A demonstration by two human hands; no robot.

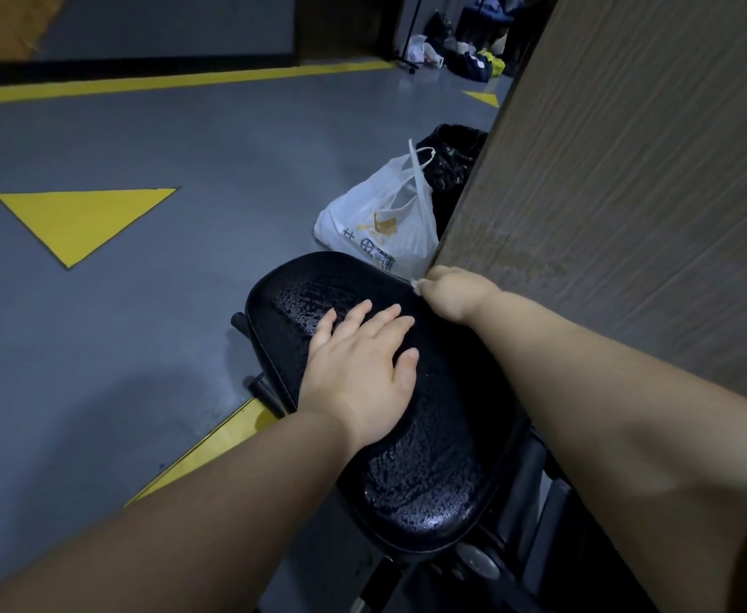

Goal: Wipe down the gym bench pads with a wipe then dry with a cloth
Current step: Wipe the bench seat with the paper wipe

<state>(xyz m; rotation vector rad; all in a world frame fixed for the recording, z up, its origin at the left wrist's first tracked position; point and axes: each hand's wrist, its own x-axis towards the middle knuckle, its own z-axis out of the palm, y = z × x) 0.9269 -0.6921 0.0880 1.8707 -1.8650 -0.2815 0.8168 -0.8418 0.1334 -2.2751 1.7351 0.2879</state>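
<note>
1. The right grip [456, 294] is holding itself curled at the pad's far right edge. Its fingertips are pinching together on a small white scrap [416, 284]. Too little of it is showing for me to say whether it is the wipe or the cloth.
2. The left grip [358, 369] is lying open, fingers straight and slightly spread, with the palm pressing flat on the middle of the bench pad [407, 471].
3. The bench pad is sitting directly under both forearms. Its black textured skin is glistening with beads of wet, so I am judging the wiping done or nearly so, and the drying not yet begun.
4. The pad is looking soft beneath a slick, stiff cover and is sitting on a dark frame [478, 564], so it is nothing to lift. While wet it is probably sliding easily under a palm. A wipe or cloth, being light and limp, is best bunched under flat fingers and pushed along the top.
5. I am counting one pad, one white scrap and two grips, and I am seeing no separate cloth.
6. Just beyond the pad's far end, one white plastic bag [380, 223] is slumping on the grey floor [186, 325], with one black bag [447, 157] behind it.
7. A wooden panel [628, 170] is rising just beside the right grip, and the floor is showing a near yellow triangle [84, 223] and a far yellow triangle [482, 98].
</note>
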